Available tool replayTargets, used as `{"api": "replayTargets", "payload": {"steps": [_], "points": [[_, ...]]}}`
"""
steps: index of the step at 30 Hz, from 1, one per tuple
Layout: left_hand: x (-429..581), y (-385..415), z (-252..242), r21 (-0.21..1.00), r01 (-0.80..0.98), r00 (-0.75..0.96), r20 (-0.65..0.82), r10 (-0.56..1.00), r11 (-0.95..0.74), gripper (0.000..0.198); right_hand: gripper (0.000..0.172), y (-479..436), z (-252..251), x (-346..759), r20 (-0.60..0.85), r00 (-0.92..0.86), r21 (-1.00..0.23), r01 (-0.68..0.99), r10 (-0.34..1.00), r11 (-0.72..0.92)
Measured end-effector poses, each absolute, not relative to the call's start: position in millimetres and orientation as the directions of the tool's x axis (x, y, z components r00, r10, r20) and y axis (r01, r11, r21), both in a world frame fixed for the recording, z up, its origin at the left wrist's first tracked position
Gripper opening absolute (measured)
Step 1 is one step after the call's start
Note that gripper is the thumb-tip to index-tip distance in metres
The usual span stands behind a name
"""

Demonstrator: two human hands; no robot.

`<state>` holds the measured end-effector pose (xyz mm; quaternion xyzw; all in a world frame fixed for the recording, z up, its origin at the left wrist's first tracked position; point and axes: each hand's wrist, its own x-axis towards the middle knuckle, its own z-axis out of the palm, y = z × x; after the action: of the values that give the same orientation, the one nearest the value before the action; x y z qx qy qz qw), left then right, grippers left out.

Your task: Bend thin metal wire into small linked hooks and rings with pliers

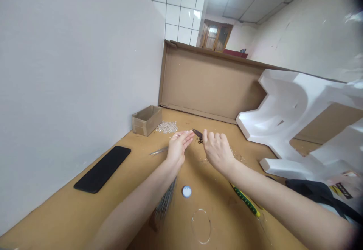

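while the right hand (217, 149) was closed around a small dark tool (197, 134), the left hand (178, 146) pinched a thin wire (175, 135) above the desk (70, 212).

Brown desk (70, 219): black phone (102, 169) flat along left edge; small open cardboard box (146, 120) at far-left corner; heap of clear beads (167, 126) just beside it; cardboard sheet (210, 85) upright on far edge; white foam block (297, 117) at right edge; white cap (186, 191), wire ring (201, 226) and yellow-green tool (246, 201) toward near edge.
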<state>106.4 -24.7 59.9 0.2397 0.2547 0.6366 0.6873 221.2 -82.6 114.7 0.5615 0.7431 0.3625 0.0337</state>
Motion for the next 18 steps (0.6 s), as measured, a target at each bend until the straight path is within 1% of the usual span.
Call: {"api": "replayTargets", "payload": {"steps": [2,3,4,5,6,7,8,9,10,11,12,14,16,18], "points": [[106,-26,63,0.683,-0.73,0.049,0.017,0.999,0.024,0.02,0.042,-86,120,223,0.395,-0.251,0.432,0.9,0.884,0.063],[106,-27,65,0.693,-0.721,0.043,0.042,0.998,0.002,0.021,0.041,-88,121,225,0.4,-0.179,0.332,0.942,0.899,0.04],[106,-29,67,0.699,-0.715,0.038,0.064,0.997,-0.018,0.022,0.039,-90,121,228,0.388,-0.11,0.208,0.978,0.915,0.029],[105,-30,69,0.703,-0.711,0.034,0.087,0.996,-0.037,0.022,0.037,-92,120,231,0.351,-0.053,0.049,0.998,0.935,0.038],[104,-31,71,0.704,-0.708,0.034,0.113,0.993,-0.056,0.021,0.036,-94,117,235,0.284,-0.022,-0.15,0.986,0.959,0.067],[103,-33,74,0.704,-0.707,0.039,0.142,0.989,-0.073,0.021,0.035,-96,113,239,0.195,-0.041,-0.385,0.916,0.98,0.115],[102,-35,78,0.704,-0.705,0.05,0.173,0.984,-0.088,0.021,0.035,-97,108,244,0.088,-0.125,-0.63,0.761,0.988,0.152],[100,-36,81,0.701,-0.706,0.062,0.208,0.976,-0.104,0.02,0.035,-99,101,248,-0.007,-0.242,-0.83,0.543,0.97,0.13],[99,-38,84,0.701,-0.703,0.074,0.236,0.969,-0.117,0.02,0.035,-100,95,252,-0.058,-0.358,-0.943,0.326,0.932,0.066],[98,-40,87,0.703,-0.7,0.082,0.256,0.963,-0.128,0.02,0.034,-101,89,255,-0.052,-0.43,-0.989,0.146,0.901,0.013],[97,-42,89,0.707,-0.694,0.086,0.266,0.96,-0.134,0.02,0.032,-101,83,258,-0.024,-0.469,-1.0,-0.003,0.883,-0.028],[97,-45,91,0.723,-0.679,0.103,0.267,0.958,-0.128,0.02,0.029,-102,75,262,0.021,-0.507,-0.975,-0.202,0.861,-0.095],[99,-48,91,0.743,-0.66,0.133,0.261,0.956,-0.111,0.019,0.028,-102,70,264,0.04,-0.517,-0.941,-0.308,0.855,-0.142],[102,-50,90,0.762,-0.64,0.162,0.257,0.953,-0.097,0.019,0.027,-101,68,266,0.027,-0.528,-0.922,-0.342,0.849,-0.184]]}}
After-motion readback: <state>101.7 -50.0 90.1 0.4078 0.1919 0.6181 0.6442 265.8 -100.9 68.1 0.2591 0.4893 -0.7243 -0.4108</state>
